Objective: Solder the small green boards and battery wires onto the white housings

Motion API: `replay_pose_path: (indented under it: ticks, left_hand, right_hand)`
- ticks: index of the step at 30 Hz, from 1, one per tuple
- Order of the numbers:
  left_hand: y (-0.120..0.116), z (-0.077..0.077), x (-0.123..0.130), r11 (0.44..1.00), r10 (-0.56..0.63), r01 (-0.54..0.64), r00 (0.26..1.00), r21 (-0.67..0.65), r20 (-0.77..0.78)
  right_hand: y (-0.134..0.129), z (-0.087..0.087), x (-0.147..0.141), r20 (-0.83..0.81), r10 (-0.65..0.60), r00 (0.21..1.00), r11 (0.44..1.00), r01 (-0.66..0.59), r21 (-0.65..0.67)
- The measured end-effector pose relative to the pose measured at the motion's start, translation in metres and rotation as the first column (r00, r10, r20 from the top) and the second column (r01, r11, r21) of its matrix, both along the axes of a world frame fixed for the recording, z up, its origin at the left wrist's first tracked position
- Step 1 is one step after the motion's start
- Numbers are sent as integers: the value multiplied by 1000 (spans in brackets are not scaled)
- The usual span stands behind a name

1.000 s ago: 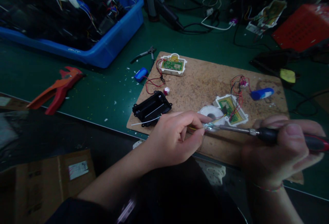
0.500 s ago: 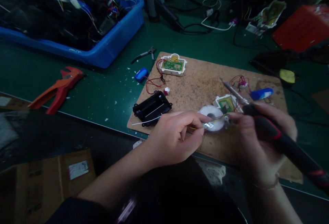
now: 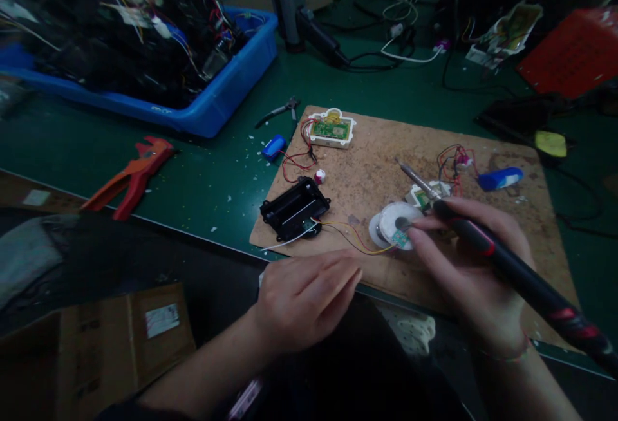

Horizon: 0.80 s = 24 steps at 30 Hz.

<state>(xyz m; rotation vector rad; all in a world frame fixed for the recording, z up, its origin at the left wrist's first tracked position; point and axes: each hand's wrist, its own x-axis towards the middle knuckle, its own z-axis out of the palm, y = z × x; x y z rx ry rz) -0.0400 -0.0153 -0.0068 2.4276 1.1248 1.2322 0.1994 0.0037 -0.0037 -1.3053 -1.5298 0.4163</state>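
Observation:
My right hand [image 3: 483, 266] is closed around a black and red soldering iron [image 3: 512, 266], whose metal tip points up and left over the board. Its thumb and fingertip also meet at a small green circuit board [image 3: 400, 238], which lies against a white solder spool [image 3: 390, 220]. Thin coloured wires [image 3: 355, 241] run from that board to a black plastic case [image 3: 295, 207]. Below the case, at the mat's front edge, my left hand [image 3: 309, 295] is closed with its fingers together. Whatever its fingers may hold is hidden.
A brown work board [image 3: 371, 150] carries a white housing with a circuit [image 3: 331, 130] and a blue battery [image 3: 501, 178]. Left lie orange-red cutters [image 3: 132, 176] and small pliers [image 3: 280, 112]. Behind stand a blue bin [image 3: 207, 112], a heat gun [image 3: 290, 15] and a red box [image 3: 570, 54].
My left hand has drawn back down and left, away from the small circuit board and wires. My right thumb and finger have come to the small board at the spool. The view has shifted slightly.

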Motion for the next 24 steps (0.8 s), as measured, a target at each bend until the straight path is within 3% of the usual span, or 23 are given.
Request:
replay_pose_path:
  ticks: [4,7,10,14,19,24]
  left_hand:
    - [-5,2,-21,959,284,-284,959,-2,-24]
    - [0,9,-26,932,360,-356,929,-64,84]
    - [6,16,-22,951,308,-301,926,-67,217]
    - [14,20,-4,984,148,-114,949,-136,280]
    - [21,18,19,932,115,26,925,-360,362]
    - [25,18,29,916,67,47,961,-398,270]
  right_hand:
    - [0,1,-2,12,-21,1000,1000,21,1]
    - [0,-1,-1,5,-21,1000,1000,21,6]
    - [0,-3,0,-6,-24,1000,1000,24,-11]
    - [-2,-4,1,-18,-28,999,999,28,-21]
    - [-2,-3,0,-14,-16,1000,1000,16,-9]
    - [0,-1,-1,-8,-1,1000,1000,1,11]
